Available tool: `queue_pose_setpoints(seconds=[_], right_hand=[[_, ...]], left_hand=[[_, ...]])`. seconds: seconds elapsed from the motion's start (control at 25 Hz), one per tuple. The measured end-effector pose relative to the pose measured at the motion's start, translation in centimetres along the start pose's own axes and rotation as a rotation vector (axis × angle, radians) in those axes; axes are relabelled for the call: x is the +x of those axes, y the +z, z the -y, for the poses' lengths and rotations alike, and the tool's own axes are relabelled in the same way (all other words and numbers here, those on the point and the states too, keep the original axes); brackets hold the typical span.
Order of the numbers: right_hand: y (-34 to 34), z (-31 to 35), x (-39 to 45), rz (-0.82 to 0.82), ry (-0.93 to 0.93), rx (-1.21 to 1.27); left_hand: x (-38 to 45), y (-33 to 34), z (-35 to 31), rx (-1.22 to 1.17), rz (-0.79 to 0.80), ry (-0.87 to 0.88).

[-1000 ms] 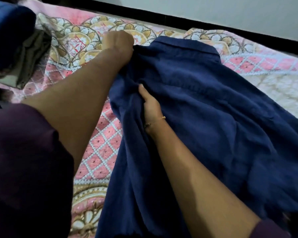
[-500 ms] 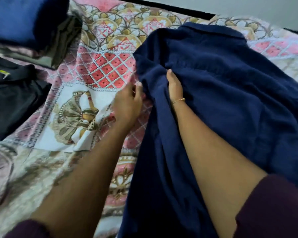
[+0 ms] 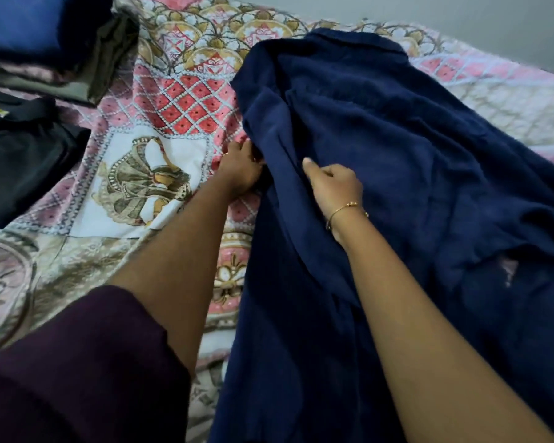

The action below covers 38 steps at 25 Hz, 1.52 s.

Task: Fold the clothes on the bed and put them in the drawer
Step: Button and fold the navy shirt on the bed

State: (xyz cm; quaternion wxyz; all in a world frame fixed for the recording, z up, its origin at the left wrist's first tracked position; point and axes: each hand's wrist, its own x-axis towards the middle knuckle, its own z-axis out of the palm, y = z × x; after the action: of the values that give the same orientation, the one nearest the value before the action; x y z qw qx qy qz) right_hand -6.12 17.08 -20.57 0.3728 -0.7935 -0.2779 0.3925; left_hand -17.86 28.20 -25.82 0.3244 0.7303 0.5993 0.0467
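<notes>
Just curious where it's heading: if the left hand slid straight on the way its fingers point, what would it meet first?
Probably the navy blue shirt: the left hand already touches its edge, fingers pointing up and right into the fabric.

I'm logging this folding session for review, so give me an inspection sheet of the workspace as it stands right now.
Surface: bed with patterned pink bedspread, rumpled in places.
Job's things: navy shirt spread on the bed, collar at the far end, not yet folded; stack of folded clothes at far left; black garment below it.
Clutter: nothing seen.
Grippers: left hand at the shirt's left edge, fingers hidden in the cloth; right hand on the shirt, fingers curled into a fold, a thin bracelet at the wrist.
Cables: nothing seen.
Surroundings: pale wall behind the bed; no drawer in view.
</notes>
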Motion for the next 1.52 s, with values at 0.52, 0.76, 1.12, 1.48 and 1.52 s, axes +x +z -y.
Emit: queue_pose_setpoints(seconds=[0.52,0.76,1.12,1.48,1.52], right_hand=[[2.3,1.4,-8.9,0.513,-0.001,0.029],[12.7,5.1,-11.5,0.595,0.152,0.56],[12.9,1.2,-11.9,-0.096,0.003,-0.585],[13.6,2.5,-7.2,-0.171,-0.189,-0.675],[13.4,2.8,-6.1,-0.188,-0.198,-0.667]], left_hand=[[-13.8,-2.4,0.5,-1.124,0.165,-0.305],[-11.5,-9.1,8.5,-0.891,0.228,-0.213],[-8.6,-9.4,11.6,-0.778,0.242,-0.401],[-5.4,-10.3,10.1,-0.866,0.12,-0.353],[-4.3,-10.5,9.2,-0.75,0.084,-0.271]])
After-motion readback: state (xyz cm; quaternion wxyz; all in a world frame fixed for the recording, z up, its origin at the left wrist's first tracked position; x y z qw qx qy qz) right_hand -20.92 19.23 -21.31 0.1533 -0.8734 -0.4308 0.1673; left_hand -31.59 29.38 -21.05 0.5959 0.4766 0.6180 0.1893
